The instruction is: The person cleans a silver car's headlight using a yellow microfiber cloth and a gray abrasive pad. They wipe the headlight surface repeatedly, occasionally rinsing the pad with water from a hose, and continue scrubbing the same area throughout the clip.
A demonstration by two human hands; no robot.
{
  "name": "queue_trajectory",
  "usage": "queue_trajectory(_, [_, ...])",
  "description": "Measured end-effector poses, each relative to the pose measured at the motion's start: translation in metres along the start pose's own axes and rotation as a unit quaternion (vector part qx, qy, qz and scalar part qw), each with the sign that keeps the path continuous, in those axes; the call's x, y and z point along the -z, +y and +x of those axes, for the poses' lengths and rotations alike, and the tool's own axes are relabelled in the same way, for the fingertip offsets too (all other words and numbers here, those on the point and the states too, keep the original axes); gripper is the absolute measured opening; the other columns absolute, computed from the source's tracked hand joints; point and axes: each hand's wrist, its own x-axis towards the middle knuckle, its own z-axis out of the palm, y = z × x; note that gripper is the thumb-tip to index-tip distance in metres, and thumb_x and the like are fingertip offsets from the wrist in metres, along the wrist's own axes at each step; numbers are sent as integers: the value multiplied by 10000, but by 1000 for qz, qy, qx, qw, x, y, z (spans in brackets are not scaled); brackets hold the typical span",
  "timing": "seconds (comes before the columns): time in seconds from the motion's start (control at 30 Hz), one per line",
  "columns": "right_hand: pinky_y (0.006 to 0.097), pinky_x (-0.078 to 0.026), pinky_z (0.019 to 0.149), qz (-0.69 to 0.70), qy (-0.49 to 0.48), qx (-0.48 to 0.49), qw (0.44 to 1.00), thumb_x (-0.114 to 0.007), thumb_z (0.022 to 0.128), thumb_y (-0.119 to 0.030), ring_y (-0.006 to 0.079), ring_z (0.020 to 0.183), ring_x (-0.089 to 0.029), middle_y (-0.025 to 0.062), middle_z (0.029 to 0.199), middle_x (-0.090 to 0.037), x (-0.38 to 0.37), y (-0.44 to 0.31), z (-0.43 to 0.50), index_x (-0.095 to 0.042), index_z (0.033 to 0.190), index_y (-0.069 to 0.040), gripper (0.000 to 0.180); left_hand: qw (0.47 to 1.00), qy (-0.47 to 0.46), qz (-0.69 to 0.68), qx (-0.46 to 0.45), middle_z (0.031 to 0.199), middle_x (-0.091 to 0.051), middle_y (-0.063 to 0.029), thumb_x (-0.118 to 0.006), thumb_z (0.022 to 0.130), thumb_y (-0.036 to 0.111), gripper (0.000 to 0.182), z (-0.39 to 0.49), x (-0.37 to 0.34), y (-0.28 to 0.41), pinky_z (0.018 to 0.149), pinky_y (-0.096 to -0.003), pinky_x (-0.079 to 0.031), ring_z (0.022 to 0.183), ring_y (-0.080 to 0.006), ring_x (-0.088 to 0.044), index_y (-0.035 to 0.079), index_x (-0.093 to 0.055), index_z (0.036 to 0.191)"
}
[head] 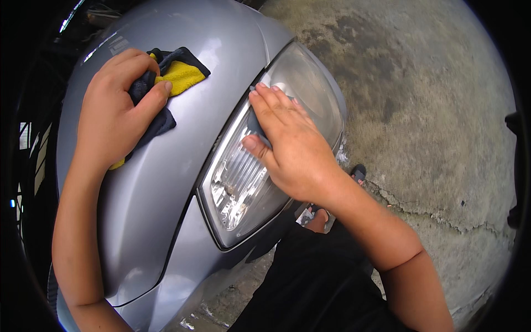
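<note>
My left hand (120, 103) rests on the silver car hood (182, 124), its fingers and thumb closed around a bunched microfiber cloth (182, 76), dark grey on one side and yellow on the other. On the car's headlight lens (244, 195), my right hand (288, 141) lies palm down. Beneath its fingers is a thin dark grey sheet (254, 122), pressed against the lens; most of it is hidden by the hand. The lens looks hazy towards its outer part, and ribbed reflectors show through nearer the grille side.
Cracked, stained concrete floor (431, 124) spreads to the right of the car. The bumper (186, 249) curves below the headlight. My sandaled foot (359, 172) is close to the car, with dark clothing below my arms. A dark interior lies at the far left.
</note>
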Motion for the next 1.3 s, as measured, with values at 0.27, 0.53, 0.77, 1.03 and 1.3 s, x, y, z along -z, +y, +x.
queue_trajectory(0.27, [527, -282, 1309, 33, -8, 30, 999, -712, 1015, -348, 373, 1610, -351, 237, 1690, -417, 1, -23, -29, -425, 1624, 17, 767, 1000, -4, 3, 1, 1046, -670, -182, -740, 877, 203, 293, 4, 3, 2, 940, -401, -510, 1010, -344, -665, -52, -627, 966])
queue_trajectory(0.53, [523, -234, 1329, 71, 8, 24, 997, -589, 1088, -388, 423, 1595, -351, 287, 1670, -418, 0, -23, -34, -426, 1577, 106, 714, 1000, 14, 16, -12, 1019, -675, -167, -741, 890, 247, 309, 4, 4, 8, 909, -427, -522, 989, -365, -663, -42, -671, 975])
queue_trajectory(0.77, [522, -227, 1329, 87, -48, 15, 995, -605, 1081, -409, 439, 1606, -312, 303, 1695, -350, 10, -12, -39, -386, 1601, 88, 752, 1000, 14, 7, 3, 1047, -687, -165, -748, 885, 232, 296, 4, 4, 9, 931, -427, -521, 1019, -364, -668, -38, -663, 972])
queue_trajectory(1.03, [528, -200, 1339, 60, -22, -72, 995, -543, 1109, -437, 439, 1626, -271, 301, 1711, -332, 9, 29, -19, -357, 1619, 94, 760, 1000, 0, 19, 4, 1072, -698, -163, -754, 876, 201, 267, 4, 6, 12, 953, -412, -525, 1044, -368, -674, -31, -660, 967])
queue_trajectory(1.3, [521, -176, 1341, 115, 5, -102, 988, -518, 1120, -443, 453, 1632, -240, 322, 1724, -291, 14, 64, -10, -340, 1621, 112, 768, 1000, 11, 22, -11, 1072, -701, -168, -758, 864, 191, 260, 12, 12, 18, 928, -418, -533, 1026, -362, -678, -31, -660, 960])
